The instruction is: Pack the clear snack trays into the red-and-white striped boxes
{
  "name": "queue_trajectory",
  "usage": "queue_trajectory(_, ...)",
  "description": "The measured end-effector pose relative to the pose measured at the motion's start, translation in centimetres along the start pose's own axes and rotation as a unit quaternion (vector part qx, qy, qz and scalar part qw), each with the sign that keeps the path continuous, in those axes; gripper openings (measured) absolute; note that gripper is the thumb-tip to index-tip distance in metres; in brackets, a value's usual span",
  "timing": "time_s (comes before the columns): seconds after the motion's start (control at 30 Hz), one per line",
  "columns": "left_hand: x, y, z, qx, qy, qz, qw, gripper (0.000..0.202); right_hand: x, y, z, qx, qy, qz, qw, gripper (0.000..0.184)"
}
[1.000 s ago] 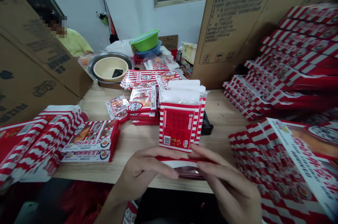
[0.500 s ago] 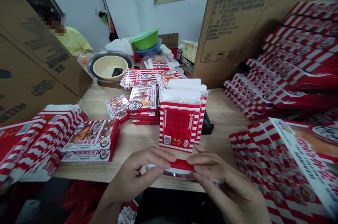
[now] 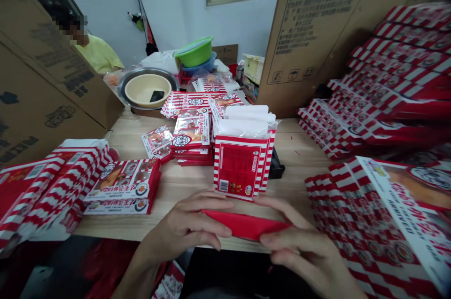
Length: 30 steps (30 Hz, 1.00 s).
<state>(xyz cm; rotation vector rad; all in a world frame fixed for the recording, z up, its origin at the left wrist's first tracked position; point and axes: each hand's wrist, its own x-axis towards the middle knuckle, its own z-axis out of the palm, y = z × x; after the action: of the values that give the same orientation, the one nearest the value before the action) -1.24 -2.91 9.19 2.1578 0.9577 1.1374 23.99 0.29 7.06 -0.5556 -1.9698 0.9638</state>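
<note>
I'm pinching a red packet [image 3: 246, 224] between my left hand [image 3: 186, 228] and right hand [image 3: 303, 247] above the desk [image 3: 303, 162], with many stacked boxes [image 3: 369, 228] at my right and more packs [image 3: 241, 167] ahead.

Red packet [image 3: 246, 224], plain; boxes [image 3: 369, 242] red-white striped; basin [image 3: 148, 92] cream; tub [image 3: 193, 52] green; carton [image 3: 317, 31] brown.

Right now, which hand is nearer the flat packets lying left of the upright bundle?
Left hand is nearer, just right of the flat packets, not touching them. The right hand is farther, past the red wrapper both hands hold.
</note>
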Motion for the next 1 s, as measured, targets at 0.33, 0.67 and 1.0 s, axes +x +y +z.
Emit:
queue_trajectory(0.33,-1.8,-0.7,2.9,-0.076,0.149,-0.050,0.985,0.010,3.9,14.4,-2.4,-0.026,0.341,0.363,0.867,0.027)
queue_trajectory(0.67,-1.5,-1.0,3.2,-0.049,0.159,-0.068,0.984,0.008,1.6,14.8,-2.4,0.090,0.312,0.438,0.839,0.012)
queue_trajectory(1.0,-0.9,-0.9,5.4,0.055,0.212,-0.031,0.975,0.020,-0.4,14.4,0.5,0.061,0.448,0.373,0.810,0.029)
